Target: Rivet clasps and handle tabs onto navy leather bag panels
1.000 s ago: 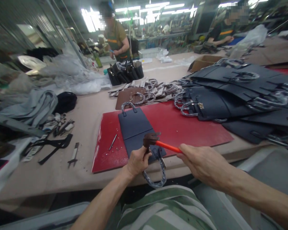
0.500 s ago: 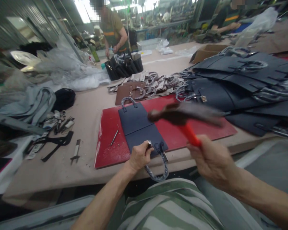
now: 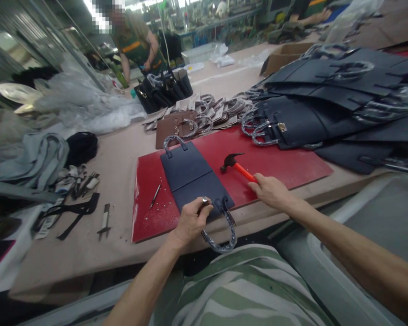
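My left hand [image 3: 191,221] is closed around a short metal punch [image 3: 204,199], its shiny round end pointing up; the lower end is hidden by the fingers. It stands over the near part of a navy leather bag panel [image 3: 191,168], beside a plastic-wrapped handle [image 3: 231,235] that hangs past the table edge. My right hand [image 3: 270,190] grips the orange handle of a claw hammer [image 3: 240,169], its head low over the red board [image 3: 279,158], to the right of the panel. I cannot tell whether the hammer touches the board. Another plastic-wrapped handle [image 3: 174,138] lies at the panel's far end.
On the board's left lies a thin metal rod [image 3: 155,195] among small bits. Stacked navy bag pieces [image 3: 319,113] fill the right; brown pieces [image 3: 172,128] lie behind. A metal tool [image 3: 104,219] and black straps [image 3: 80,210] sit left. A co-worker [image 3: 139,47] stands beyond black bags [image 3: 163,90].
The hammer has come down from its raised, blurred position near me to low over the red board. My left hand keeps the punch at about the same spot. The view has shifted slightly.
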`<state>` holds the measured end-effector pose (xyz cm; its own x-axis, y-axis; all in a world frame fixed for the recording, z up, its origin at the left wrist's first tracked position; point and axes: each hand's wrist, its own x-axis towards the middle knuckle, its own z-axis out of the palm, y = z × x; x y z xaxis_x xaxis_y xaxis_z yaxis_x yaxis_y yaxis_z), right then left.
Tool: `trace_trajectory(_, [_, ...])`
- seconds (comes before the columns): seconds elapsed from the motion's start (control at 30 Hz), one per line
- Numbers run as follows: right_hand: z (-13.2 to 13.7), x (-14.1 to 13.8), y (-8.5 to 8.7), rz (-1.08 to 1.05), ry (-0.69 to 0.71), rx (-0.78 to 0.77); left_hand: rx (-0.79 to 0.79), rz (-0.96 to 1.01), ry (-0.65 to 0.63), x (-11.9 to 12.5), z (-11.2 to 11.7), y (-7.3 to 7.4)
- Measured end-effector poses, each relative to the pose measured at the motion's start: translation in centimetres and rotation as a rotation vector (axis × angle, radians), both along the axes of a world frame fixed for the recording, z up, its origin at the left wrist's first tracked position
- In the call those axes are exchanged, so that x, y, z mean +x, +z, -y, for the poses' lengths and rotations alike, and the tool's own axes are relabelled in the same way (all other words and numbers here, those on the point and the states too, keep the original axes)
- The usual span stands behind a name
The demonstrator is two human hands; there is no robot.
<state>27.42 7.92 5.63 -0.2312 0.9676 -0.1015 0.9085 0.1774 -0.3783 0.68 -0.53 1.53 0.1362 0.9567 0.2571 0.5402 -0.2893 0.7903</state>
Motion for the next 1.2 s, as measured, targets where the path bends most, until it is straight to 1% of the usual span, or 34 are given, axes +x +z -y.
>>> trace_trajectory(0.07, [0.0,-1.2,-0.8,0.096,0.040,0.191,-0.012,0.006,0.012,-0.1,0.0,0.3])
trace_trajectory(0.1, [0.3,-2.0,-1.1,0.078,0.084,0.286,-0.011,0.003,0.015,-0.1,0.1,0.4])
trace_trajectory(0.13, [0.9,-2.9,-1.3,0.021,0.145,0.347,-0.010,-0.004,0.014,-0.1,0.0,0.5])
trace_trajectory(0.17, [1.5,-3.9,-1.6,-0.053,0.216,0.370,-0.007,-0.011,0.009,0.0,0.0,0.5])
trace_trajectory(0.23, [3.1,-5.7,-2.4,-0.175,0.363,0.335,-0.013,-0.006,-0.002,0.1,-0.1,0.3])
trace_trajectory(0.27, [3.8,-6.4,-2.9,-0.201,0.414,0.310,-0.036,0.029,0.016,0.2,-0.3,0.1])
trace_trajectory(0.3, [4.4,-7.0,-3.4,-0.205,0.441,0.293,-0.075,0.104,0.065,0.2,-0.4,-0.2])
trace_trajectory(0.37, [5.2,-7.5,-4.2,-0.193,0.445,0.288,-0.170,0.365,0.246,-0.1,-0.8,-0.8])
trace_trajectory(0.43, [5.3,-7.5,-4.6,-0.198,0.439,0.283,-0.219,0.622,0.404,-0.9,-1.1,-1.2])
trace_trajectory(0.47, [5.3,-7.4,-4.7,-0.203,0.446,0.276,-0.215,0.691,0.438,-1.4,-1.2,-1.2])
trace_trajectory(0.5, [5.2,-7.3,-4.7,-0.204,0.452,0.270,-0.196,0.715,0.447,-2.1,-1.2,-1.0])
trace_trajectory(0.6, [5.0,-7.2,-4.6,-0.204,0.446,0.262,-0.130,0.667,0.464,-3.8,-1.1,-0.1])
trace_trajectory(0.7, [5.0,-7.2,-4.6,-0.208,0.432,0.256,-0.132,0.622,0.500,-4.7,-1.0,0.6])
trace_trajectory(0.77, [4.9,-7.3,-4.6,-0.210,0.432,0.252,-0.174,0.594,0.500,-4.7,-0.9,0.5])
trace_trajectory(0.87, [4.7,-7.2,-4.5,-0.210,0.449,0.240,-0.235,0.566,0.496,-4.2,-0.8,-0.2])
trace_trajectory(0.93, [4.6,-7.1,-4.4,-0.204,0.458,0.230,-0.250,0.571,0.502,-4.0,-0.7,-0.7])
trace_trajectory(1.0, [4.6,-7.2,-4.3,-0.195,0.455,0.223,-0.250,0.586,0.514,-4.2,-0.6,-0.9])
trace_trajectory(1.1, [4.8,-7.2,-4.3,-0.190,0.444,0.226,-0.239,0.587,0.553,-5.2,-0.4,-0.5])
trace_trajectory(1.2, [5.3,-7.2,-4.1,-0.152,0.386,0.243,-0.214,0.546,0.649,-7.7,-0.2,0.3])
